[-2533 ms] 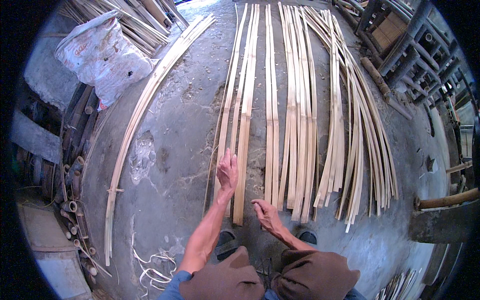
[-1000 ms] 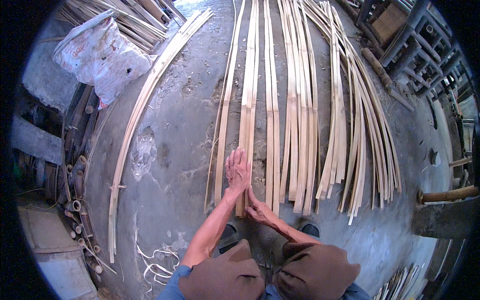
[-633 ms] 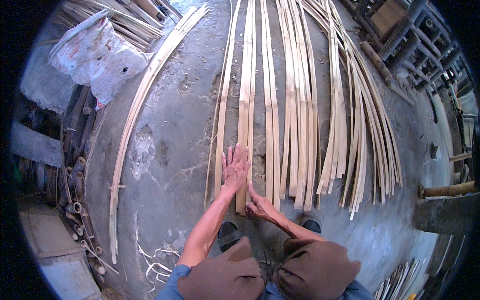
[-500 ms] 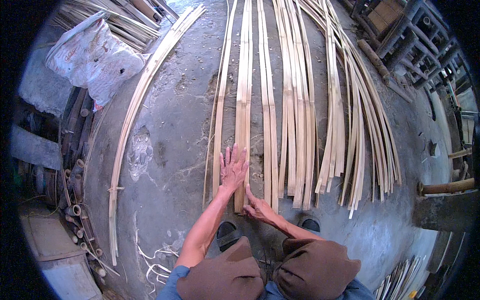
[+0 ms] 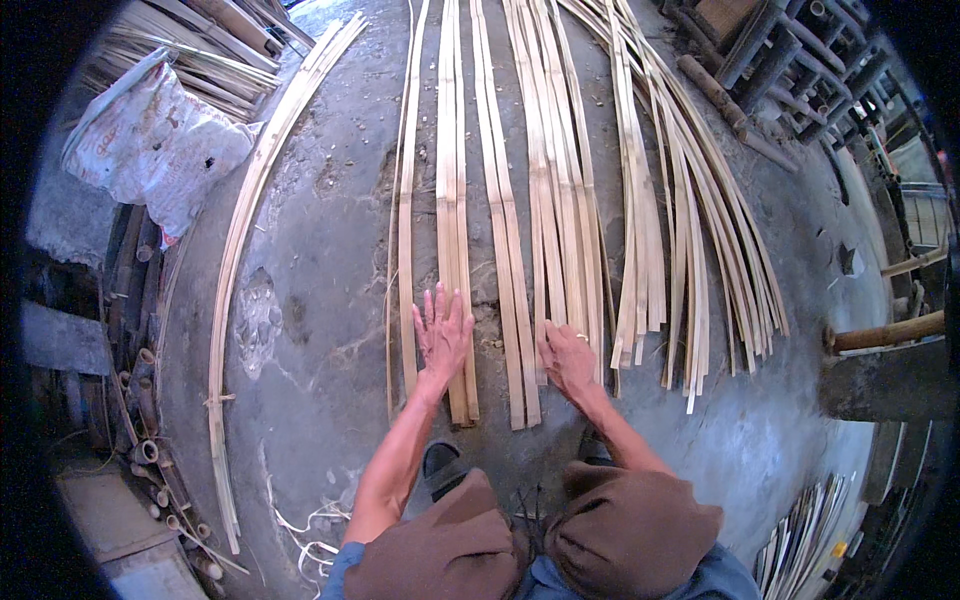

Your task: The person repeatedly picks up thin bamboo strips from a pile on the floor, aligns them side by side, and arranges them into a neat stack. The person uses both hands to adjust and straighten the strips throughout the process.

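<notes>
Long pale bamboo strips lie side by side on the grey concrete floor, running away from me. My left hand rests flat, fingers spread, on a pair of wide strips near their close ends. To its right, my right hand presses palm-down on the near ends of the neighbouring strips. One flat strip lies between the two hands. Neither hand grips anything. My knees in brown trousers show at the bottom.
A fan of thinner strips spreads out on the right. A long bundle of curved strips lies on the left, beside a white sack and short bamboo tubes. Wooden frames stand at the far right.
My right hand has moved from beside my left hand rightward onto the neighbouring strips. The strips under my left hand sit a little farther left. My view has shifted slightly.
</notes>
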`<state>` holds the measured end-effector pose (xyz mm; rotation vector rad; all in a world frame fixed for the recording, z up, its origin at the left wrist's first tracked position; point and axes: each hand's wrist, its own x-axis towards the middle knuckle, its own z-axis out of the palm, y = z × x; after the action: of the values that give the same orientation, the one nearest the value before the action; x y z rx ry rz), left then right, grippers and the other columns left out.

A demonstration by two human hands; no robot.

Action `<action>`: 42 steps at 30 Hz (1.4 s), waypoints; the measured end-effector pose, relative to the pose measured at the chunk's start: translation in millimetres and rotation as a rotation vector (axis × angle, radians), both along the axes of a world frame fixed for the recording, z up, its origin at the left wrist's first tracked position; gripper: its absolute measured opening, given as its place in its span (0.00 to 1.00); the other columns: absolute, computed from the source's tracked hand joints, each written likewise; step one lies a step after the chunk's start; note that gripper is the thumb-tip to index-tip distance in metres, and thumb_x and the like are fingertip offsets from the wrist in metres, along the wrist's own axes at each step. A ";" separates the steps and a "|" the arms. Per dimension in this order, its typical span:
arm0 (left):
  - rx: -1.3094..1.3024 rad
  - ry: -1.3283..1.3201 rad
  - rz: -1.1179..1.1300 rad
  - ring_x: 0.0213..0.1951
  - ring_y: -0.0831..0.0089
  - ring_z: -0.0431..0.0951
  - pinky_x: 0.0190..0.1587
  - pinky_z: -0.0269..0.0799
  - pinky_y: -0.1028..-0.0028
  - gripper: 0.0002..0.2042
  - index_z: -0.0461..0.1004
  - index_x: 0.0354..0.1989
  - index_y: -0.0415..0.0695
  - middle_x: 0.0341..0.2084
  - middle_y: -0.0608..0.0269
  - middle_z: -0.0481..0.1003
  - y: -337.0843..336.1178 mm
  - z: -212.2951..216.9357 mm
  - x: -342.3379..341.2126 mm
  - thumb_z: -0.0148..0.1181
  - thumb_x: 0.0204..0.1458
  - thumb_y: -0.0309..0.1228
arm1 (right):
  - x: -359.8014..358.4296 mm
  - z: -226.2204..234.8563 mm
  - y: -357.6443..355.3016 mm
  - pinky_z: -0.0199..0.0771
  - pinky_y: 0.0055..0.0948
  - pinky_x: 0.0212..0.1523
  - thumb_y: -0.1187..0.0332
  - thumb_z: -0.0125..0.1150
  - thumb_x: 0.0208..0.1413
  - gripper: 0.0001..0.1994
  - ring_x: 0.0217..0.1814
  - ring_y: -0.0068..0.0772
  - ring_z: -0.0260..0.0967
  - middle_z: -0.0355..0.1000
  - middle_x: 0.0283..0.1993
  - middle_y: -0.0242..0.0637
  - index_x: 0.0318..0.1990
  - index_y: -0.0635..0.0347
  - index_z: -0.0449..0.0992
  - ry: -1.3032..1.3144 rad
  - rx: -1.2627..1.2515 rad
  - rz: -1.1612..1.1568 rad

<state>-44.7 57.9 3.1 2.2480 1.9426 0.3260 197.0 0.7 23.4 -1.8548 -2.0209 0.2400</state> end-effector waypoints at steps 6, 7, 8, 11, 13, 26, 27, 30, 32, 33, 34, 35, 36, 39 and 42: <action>0.082 -0.099 -0.159 0.73 0.55 0.46 0.73 0.31 0.51 0.30 0.58 0.68 0.40 0.72 0.49 0.50 -11.4 14.6 51.0 0.51 0.60 0.44 | -4.4 10.1 2.8 0.70 0.42 0.37 0.52 0.63 0.54 0.17 0.36 0.42 0.72 0.70 0.35 0.39 0.39 0.56 0.73 -0.175 -0.001 0.033; 0.072 -0.118 -0.197 0.73 0.55 0.46 0.73 0.31 0.51 0.30 0.59 0.68 0.41 0.72 0.49 0.50 -15.5 16.6 63.3 0.51 0.60 0.43 | -3.8 4.9 2.3 0.69 0.41 0.38 0.51 0.63 0.52 0.19 0.36 0.42 0.72 0.70 0.37 0.39 0.41 0.56 0.72 -0.192 -0.049 0.011; 0.058 -0.135 -0.233 0.73 0.55 0.47 0.73 0.32 0.51 0.30 0.59 0.68 0.41 0.71 0.50 0.50 -20.8 14.9 70.9 0.51 0.60 0.43 | -3.7 0.6 2.8 0.69 0.42 0.38 0.51 0.63 0.52 0.19 0.37 0.42 0.72 0.70 0.37 0.39 0.41 0.56 0.71 -0.193 -0.072 0.002; 0.009 -0.114 -0.311 0.73 0.56 0.47 0.73 0.33 0.51 0.31 0.58 0.68 0.41 0.71 0.50 0.51 -27.4 -3.5 82.6 0.51 0.60 0.44 | -2.9 -9.0 4.0 0.70 0.44 0.37 0.51 0.64 0.51 0.20 0.37 0.45 0.72 0.70 0.37 0.40 0.41 0.56 0.70 -0.157 -0.105 -0.027; 0.015 -0.112 -0.315 0.73 0.56 0.47 0.73 0.33 0.50 0.31 0.57 0.69 0.42 0.71 0.50 0.51 -30.3 -12.8 81.2 0.50 0.60 0.44 | -2.9 -8.3 6.3 0.71 0.46 0.36 0.52 0.64 0.51 0.20 0.37 0.47 0.73 0.71 0.36 0.41 0.42 0.58 0.70 -0.085 -0.073 -0.048; 0.014 -0.029 -0.360 0.74 0.60 0.44 0.73 0.32 0.49 0.37 0.54 0.71 0.44 0.73 0.55 0.48 -34.0 -15.4 69.2 0.56 0.55 0.48 | -4.2 34.5 -22.1 0.63 0.25 0.23 0.62 0.46 0.70 0.23 0.22 0.21 0.60 0.63 0.23 0.32 0.65 0.69 0.61 0.689 -0.010 -0.225; 0.024 -0.024 -0.356 0.74 0.61 0.44 0.73 0.32 0.49 0.37 0.54 0.71 0.44 0.73 0.55 0.48 -35.2 -15.5 65.6 0.56 0.55 0.48 | -10.3 37.5 -27.7 0.62 0.23 0.23 0.61 0.45 0.70 0.24 0.23 0.18 0.58 0.62 0.23 0.30 0.66 0.68 0.60 0.712 -0.040 -0.223; 0.042 -0.041 -0.376 0.74 0.63 0.44 0.73 0.32 0.49 0.37 0.54 0.71 0.44 0.73 0.56 0.48 -33.2 -13.2 64.0 0.55 0.56 0.48 | -20.4 29.5 -38.9 0.62 0.24 0.23 0.61 0.46 0.70 0.25 0.23 0.19 0.59 0.61 0.23 0.29 0.68 0.66 0.58 0.748 -0.083 -0.238; 0.040 -0.045 -0.386 0.74 0.63 0.44 0.73 0.31 0.49 0.36 0.54 0.71 0.44 0.73 0.57 0.48 -33.2 -12.9 61.7 0.54 0.57 0.47 | -27.0 24.0 -40.9 0.63 0.24 0.23 0.63 0.47 0.70 0.26 0.22 0.19 0.58 0.60 0.21 0.29 0.71 0.63 0.55 0.817 -0.185 -0.256; 0.036 -0.040 -0.387 0.74 0.63 0.43 0.73 0.31 0.49 0.36 0.54 0.71 0.44 0.73 0.56 0.48 -33.2 -12.8 61.8 0.53 0.57 0.47 | -29.9 21.3 -42.4 0.63 0.24 0.23 0.64 0.47 0.70 0.26 0.22 0.19 0.58 0.60 0.21 0.29 0.71 0.62 0.54 0.803 -0.235 -0.256; 0.032 -0.035 -0.388 0.74 0.63 0.43 0.73 0.31 0.49 0.35 0.54 0.71 0.43 0.73 0.56 0.48 -33.2 -12.5 61.7 0.53 0.58 0.47 | -32.3 17.2 -44.4 0.63 0.24 0.23 0.65 0.47 0.69 0.26 0.22 0.19 0.58 0.60 0.21 0.29 0.72 0.61 0.53 0.788 -0.284 -0.257; 0.018 -0.027 -0.387 0.75 0.63 0.43 0.73 0.31 0.49 0.35 0.53 0.71 0.43 0.73 0.56 0.48 -33.5 -12.2 61.2 0.52 0.58 0.47 | -34.6 6.7 -48.7 0.65 0.24 0.24 0.68 0.47 0.69 0.27 0.22 0.19 0.58 0.60 0.20 0.29 0.73 0.55 0.52 0.849 -0.294 -0.223; 0.002 -0.022 -0.386 0.75 0.63 0.43 0.73 0.31 0.49 0.35 0.53 0.71 0.42 0.73 0.56 0.48 -33.4 -12.2 62.0 0.52 0.58 0.47 | -35.0 -3.3 -53.9 0.66 0.24 0.24 0.68 0.47 0.68 0.27 0.22 0.19 0.59 0.60 0.20 0.29 0.73 0.53 0.52 0.834 -0.286 -0.207; -0.008 -0.004 -0.386 0.75 0.63 0.42 0.73 0.31 0.49 0.35 0.53 0.71 0.41 0.73 0.56 0.47 -33.8 -9.4 61.8 0.51 0.59 0.46 | -34.1 -10.2 -66.8 0.68 0.25 0.25 0.69 0.47 0.68 0.27 0.22 0.19 0.61 0.63 0.20 0.29 0.73 0.45 0.53 0.908 -0.310 -0.155; -0.008 -0.012 -0.394 0.75 0.63 0.42 0.73 0.31 0.50 0.34 0.52 0.72 0.41 0.73 0.56 0.47 -33.0 -10.5 65.3 0.49 0.60 0.45 | -34.0 -29.7 -75.0 0.68 0.25 0.26 0.69 0.47 0.68 0.27 0.23 0.18 0.61 0.64 0.20 0.29 0.73 0.48 0.52 0.691 -0.330 -0.175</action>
<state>20.6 24.9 -7.4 2.5417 1.4424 0.2759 163.0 -74.3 -6.3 -1.7707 -1.3922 1.0526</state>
